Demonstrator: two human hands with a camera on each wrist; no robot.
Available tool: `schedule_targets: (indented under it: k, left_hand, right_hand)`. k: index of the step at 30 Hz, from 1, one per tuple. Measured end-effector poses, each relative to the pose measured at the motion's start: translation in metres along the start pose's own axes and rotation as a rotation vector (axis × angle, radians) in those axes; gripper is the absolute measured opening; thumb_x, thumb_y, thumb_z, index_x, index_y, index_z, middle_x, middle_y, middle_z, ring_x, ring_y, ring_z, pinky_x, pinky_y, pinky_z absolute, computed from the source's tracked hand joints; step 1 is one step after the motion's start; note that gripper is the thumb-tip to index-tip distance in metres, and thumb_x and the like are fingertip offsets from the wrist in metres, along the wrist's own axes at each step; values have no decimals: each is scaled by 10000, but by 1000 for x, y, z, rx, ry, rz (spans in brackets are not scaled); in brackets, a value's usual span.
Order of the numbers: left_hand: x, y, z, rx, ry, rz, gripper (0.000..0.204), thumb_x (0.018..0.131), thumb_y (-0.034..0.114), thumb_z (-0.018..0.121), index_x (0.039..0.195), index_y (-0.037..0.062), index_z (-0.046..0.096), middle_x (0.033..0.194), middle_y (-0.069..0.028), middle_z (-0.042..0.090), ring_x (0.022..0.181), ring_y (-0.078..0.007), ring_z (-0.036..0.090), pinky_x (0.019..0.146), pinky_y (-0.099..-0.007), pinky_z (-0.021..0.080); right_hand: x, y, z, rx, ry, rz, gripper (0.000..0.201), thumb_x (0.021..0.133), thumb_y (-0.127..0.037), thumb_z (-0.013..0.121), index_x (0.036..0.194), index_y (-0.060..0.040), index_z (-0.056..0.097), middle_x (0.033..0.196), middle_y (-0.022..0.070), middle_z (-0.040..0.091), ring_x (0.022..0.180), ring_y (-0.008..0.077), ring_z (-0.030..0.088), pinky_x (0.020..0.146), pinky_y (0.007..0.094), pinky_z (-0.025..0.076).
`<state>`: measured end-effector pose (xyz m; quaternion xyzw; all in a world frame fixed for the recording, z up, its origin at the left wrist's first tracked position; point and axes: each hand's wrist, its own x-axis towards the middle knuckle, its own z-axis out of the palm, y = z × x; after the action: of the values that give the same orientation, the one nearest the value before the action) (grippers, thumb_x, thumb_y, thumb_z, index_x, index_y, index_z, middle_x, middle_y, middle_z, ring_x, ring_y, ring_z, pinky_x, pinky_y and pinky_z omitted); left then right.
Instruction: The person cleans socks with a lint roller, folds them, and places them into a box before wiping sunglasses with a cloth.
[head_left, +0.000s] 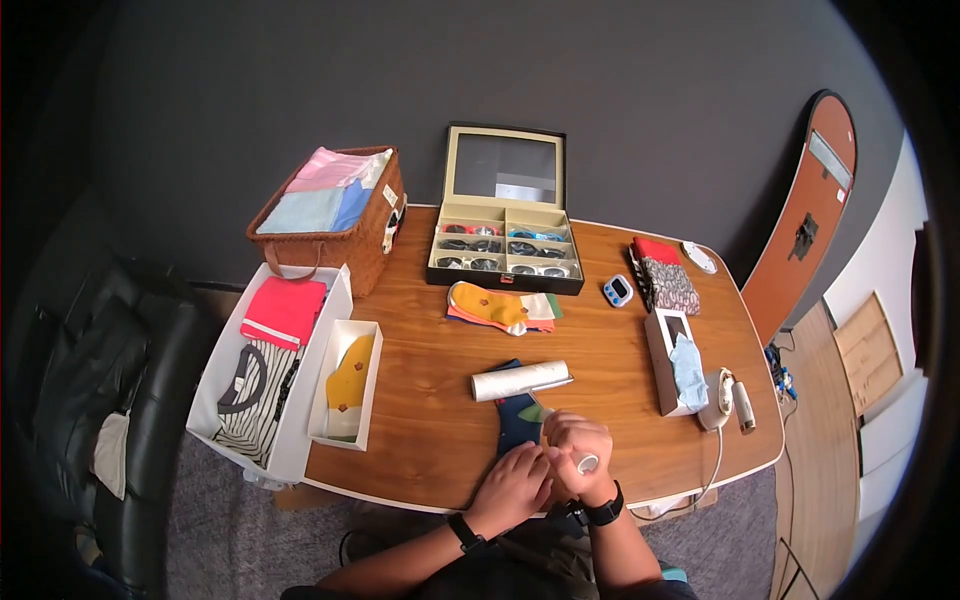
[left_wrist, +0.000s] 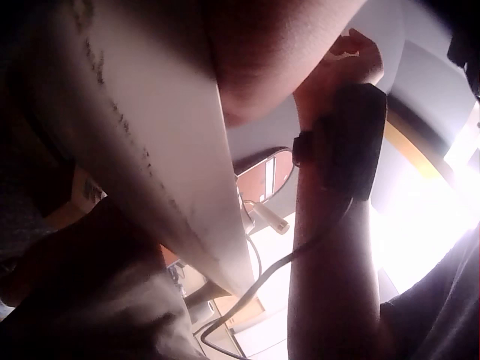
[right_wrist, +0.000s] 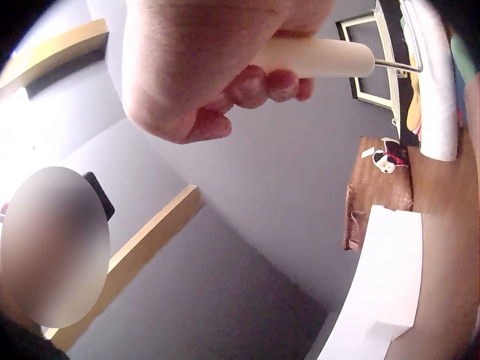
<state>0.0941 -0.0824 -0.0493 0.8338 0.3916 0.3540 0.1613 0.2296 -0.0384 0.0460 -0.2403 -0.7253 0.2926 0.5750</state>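
My right hand grips the white handle of a lint roller, fingers curled round it. The roller's white sheet-covered cylinder lies across a dark blue sock on the table, with its bent wire arm at the right end. My left hand rests at the sock's near end by the table's front edge, back of the hand up and fingers extended, close beside my right hand. Part of the sock is hidden under the roller and the hands. In the left wrist view the table's underside and edge fill much of the picture.
Beyond the roller lie stacked socks and an open sunglasses case. White boxes with clothes and a wicker basket stand left. On the right are a timer, a tissue-style box and a corded white device.
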Motion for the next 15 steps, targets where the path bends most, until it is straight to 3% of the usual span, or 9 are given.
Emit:
schedule_targets:
  k: [3, 7, 11, 15]
  left_hand:
    - [2, 3, -7, -45, 46, 11, 377, 884, 191, 655, 1212, 20, 587, 1248, -185, 582, 1239, -372, 538, 1093, -468, 430]
    - [3, 2, -31, -45, 252, 75, 424, 870, 184, 692, 1247, 34, 567, 1265, -181, 584, 1193, -377, 568, 1051, -477, 448]
    - [42, -23, -75, -78, 252, -140, 416, 889, 155, 683, 1260, 19, 554, 1256, -201, 585, 1179, -408, 563, 991, -475, 459]
    - [80, -80, -85, -161, -11, -125, 269, 928, 170, 644, 1154, 23, 668, 1321, -212, 576, 1197, -397, 574, 1035, -433, 456]
  right_hand:
    - [-6, -12, 1, 10, -33, 29, 203, 752, 1, 641, 613, -30, 495, 605, 104, 510, 578, 300, 521, 631, 386, 479]
    - [-11, -17, 1, -20, -41, -19, 208, 745, 4, 644, 610, -33, 491, 605, 110, 509, 583, 313, 525, 630, 395, 467]
    - [-12, -20, 3, -13, -54, 13, 209, 723, 22, 635, 604, -38, 473, 598, 111, 496, 576, 314, 515, 629, 394, 458]
    - [-15, -20, 7, -35, -57, -34, 212, 699, 42, 630, 604, -38, 458, 591, 113, 477, 564, 316, 498, 616, 392, 442]
